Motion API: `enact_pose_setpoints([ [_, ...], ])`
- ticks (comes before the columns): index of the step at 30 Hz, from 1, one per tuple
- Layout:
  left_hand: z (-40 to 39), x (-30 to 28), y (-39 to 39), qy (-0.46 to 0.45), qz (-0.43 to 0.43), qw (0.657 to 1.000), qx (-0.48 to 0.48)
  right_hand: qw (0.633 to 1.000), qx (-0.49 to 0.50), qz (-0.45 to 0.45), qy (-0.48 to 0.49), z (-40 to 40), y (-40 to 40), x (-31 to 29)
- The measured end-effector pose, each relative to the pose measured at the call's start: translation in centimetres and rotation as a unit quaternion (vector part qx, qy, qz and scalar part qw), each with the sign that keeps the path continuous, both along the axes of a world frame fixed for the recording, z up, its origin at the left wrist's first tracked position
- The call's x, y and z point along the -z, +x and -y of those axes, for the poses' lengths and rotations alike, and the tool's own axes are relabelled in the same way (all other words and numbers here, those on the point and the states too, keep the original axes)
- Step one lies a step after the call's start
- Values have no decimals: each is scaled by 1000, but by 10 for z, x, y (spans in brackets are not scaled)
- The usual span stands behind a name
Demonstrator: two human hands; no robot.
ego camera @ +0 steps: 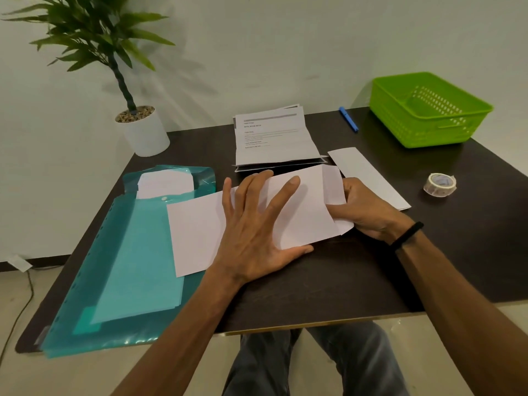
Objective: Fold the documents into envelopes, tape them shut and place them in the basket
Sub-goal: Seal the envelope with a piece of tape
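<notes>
I'm in an office: a dark tabletop (pixel 328 281) with printed documents (pixel 271 135), a teal folder (pixel 128 252), a tape roll (pixel 440 184) (blue pen (pixel 348 119) too), a potted plant (pixel 137 121) by a bare wall

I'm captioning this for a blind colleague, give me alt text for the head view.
Left hand presses flat on a white envelope on a dark table while the right hand holds its flap end. Behind lie documents, tape and a green basket.
</notes>
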State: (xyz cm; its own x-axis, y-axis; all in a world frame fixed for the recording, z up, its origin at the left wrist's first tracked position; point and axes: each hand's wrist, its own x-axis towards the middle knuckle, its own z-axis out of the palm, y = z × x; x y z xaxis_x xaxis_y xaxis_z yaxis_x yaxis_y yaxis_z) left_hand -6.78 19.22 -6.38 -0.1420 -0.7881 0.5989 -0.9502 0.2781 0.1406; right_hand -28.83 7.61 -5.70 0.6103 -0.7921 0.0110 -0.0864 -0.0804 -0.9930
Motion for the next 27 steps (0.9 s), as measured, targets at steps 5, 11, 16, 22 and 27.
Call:
enact_pose_setpoints([
  [5, -1, -2, -1, -11, 8, 1000, 7, 999, -10, -24, -34, -3, 4, -2],
  [11, 6, -14, 7, 33, 87, 996, 9, 989, 45, -83, -116, -3, 5, 1],
  [16, 18, -50, 36, 134, 162, 978, 3, 997, 46, -7, -67, -2, 2, 3],
  [22, 13, -71, 67, 167, 198, 966, 11, 995, 77, 16, -55, -2, 4, 6],
  [27, 8, -78, 74, 148, 207, 967, 10, 994, 98, 17, -54, -6, 6, 4],
])
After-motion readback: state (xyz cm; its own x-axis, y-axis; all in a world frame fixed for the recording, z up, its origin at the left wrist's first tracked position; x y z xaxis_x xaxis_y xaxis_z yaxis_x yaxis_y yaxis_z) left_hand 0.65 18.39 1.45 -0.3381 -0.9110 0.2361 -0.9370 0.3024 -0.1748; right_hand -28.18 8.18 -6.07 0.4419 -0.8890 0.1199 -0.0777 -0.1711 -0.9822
